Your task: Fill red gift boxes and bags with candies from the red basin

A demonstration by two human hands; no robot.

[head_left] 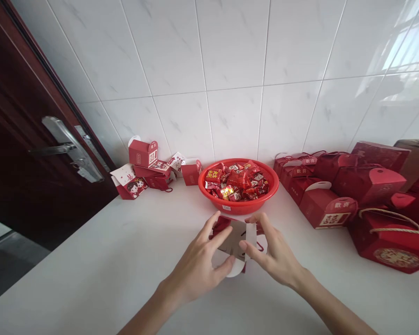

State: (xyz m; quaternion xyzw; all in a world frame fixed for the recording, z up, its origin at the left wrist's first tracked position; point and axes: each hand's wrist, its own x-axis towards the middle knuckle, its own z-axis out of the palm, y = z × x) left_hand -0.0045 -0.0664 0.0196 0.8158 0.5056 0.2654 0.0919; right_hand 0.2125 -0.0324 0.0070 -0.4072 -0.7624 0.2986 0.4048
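A small red paper candy box point(234, 239) stands on the white table with its top open, its plain grey-white inside facing up. My left hand point(204, 256) grips the box from the left, fingers curved over the far side and thumb at the near rounded flap. On the other side, my right hand point(270, 249) holds the right white flap between thumb and fingers. A bit of dark red cord shows by the right fingers. Just beyond the hands sits a red plastic basket point(239, 207) full of red-wrapped candies point(239, 179).
Several folded red boxes point(143, 153) are piled at the back left by the tiled wall point(233, 46). Many more boxes point(330, 204) crowd the right side, including a larger one with a rope handle point(393, 246). A dark wooden door point(17, 139) stands at the left.
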